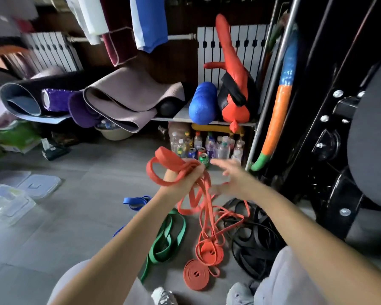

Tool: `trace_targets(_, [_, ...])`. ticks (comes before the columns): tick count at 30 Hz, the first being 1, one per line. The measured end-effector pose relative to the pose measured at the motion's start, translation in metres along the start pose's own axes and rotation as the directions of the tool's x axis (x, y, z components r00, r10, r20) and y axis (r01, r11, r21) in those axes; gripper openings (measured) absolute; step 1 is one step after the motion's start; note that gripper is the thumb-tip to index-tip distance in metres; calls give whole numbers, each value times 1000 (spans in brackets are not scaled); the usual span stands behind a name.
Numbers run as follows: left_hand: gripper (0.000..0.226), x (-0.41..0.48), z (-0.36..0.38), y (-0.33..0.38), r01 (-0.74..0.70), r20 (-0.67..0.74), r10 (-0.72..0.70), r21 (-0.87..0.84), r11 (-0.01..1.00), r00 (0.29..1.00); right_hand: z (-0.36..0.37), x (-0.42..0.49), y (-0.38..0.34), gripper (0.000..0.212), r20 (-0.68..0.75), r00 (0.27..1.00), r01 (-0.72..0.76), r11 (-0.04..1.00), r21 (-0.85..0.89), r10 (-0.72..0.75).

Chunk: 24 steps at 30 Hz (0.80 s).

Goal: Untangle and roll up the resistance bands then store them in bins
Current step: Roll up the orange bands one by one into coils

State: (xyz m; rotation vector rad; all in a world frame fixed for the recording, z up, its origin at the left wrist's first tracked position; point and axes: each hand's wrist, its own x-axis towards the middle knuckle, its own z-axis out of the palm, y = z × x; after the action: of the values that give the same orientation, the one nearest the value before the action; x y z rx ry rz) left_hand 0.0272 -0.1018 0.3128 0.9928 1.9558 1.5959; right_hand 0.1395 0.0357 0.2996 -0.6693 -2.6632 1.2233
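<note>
Far left on the grey tiled floor sit clear plastic bins [6, 203], hard and glossy, with two flat lids [39, 183] lying beside them. Above, on a low shelf, soft rolled mats [123, 100] in grey and purple curl open at their ends.

On to the floor pile: a flat blue band [136, 201] lies folded, only partly seen behind the left forearm. Next to it is a wider green band [167, 236], matte rubber, doubled into long loose loops.

Now the left hand [185, 177]. It is raised at mid-frame, fist clenched tight around a bunch of orange band [165, 168], with several flat loops bulging out to its left. From that fist thin orange strands drop in a twisted tangle to the floor, where they end in a partly wound coil [210, 253]. Nearer the knees lies a neat flat orange roll [196, 275], spiralled like tape.

The right hand [231, 177] hovers just beside the hanging strands, fingers spread and straight, blurred, grasping nothing that can be made out.

Under that right forearm sprawls a heap of black bands [253, 243], narrow and shiny, touching the orange tangle. Far right stands a black metal rack [330, 128] with silver bolts.
</note>
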Motion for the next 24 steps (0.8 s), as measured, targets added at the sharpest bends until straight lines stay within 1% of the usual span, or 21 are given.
trace_targets(1, [15,-1,-4,6,-2,16,2,-42,999,1000,10,-3,9,84,61,998,6,999,-54,-3])
trace_targets(2, [13,-1,-8,12,-6,29,9,-83,996,1000,23,-6,15,73,85,996,18,998,-54,-13])
trace_targets(5, [13,0,-27,33,-78,-2,79,-192,978,997,53,-7,21,18,79,996,38,998,48,-42])
trace_targets(7, [12,1,-42,43,-80,-40,72,-257,963,997,62,-5,27,21,105,994,13,1000,16,-14])
trace_targets(9, [11,2,-56,44,-76,-87,57,-234,969,995,65,-4,34,20,138,989,-35,997,-67,44])
trace_targets(11, [10,6,-67,37,-52,-150,32,-128,990,988,65,-4,40,19,97,992,-67,988,-138,80])
trace_targets(13, [11,9,-78,23,29,-173,-26,13,999,985,60,-2,38,15,1,997,-77,989,-128,77])
trace_targets(14, [10,10,-82,14,87,-149,-74,80,993,986,57,0,33,13,-51,996,-70,994,-82,66])
trace_targets(15, [8,9,-85,5,147,-110,-130,162,976,985,53,1,26,11,-95,993,-63,998,7,63])
trace_targets(16, [9,8,-85,-5,193,-70,-181,236,953,981,47,3,16,9,-124,990,-43,990,138,60])
trace_targets(17, [10,5,-84,-15,219,-33,-219,291,931,975,42,3,5,8,-152,987,-3,960,279,47])
trace_targets(18, [11,1,-81,-21,222,-3,-234,320,921,972,36,4,-4,9,-194,981,53,922,382,24])
trace_targets(19, [10,-4,-75,-23,189,28,-210,328,925,977,31,6,-12,8,-236,972,104,898,427,0])
trace_targets(20, [9,-7,-69,-25,122,74,-154,325,938,985,28,6,-19,7,-254,967,135,894,428,-24])
trace_targets(22, [10,-11,-51,-25,-20,180,-44,339,941,983,28,5,-29,7,-201,978,126,910,394,-49])
trace_targets(23, [12,-14,-39,-24,-32,226,-45,325,945,973,30,5,-32,7,-162,985,113,922,370,-56])
trace_targets(24, [15,-16,-29,-26,7,263,-84,283,959,961,32,6,-33,6,-149,986,123,935,332,-76])
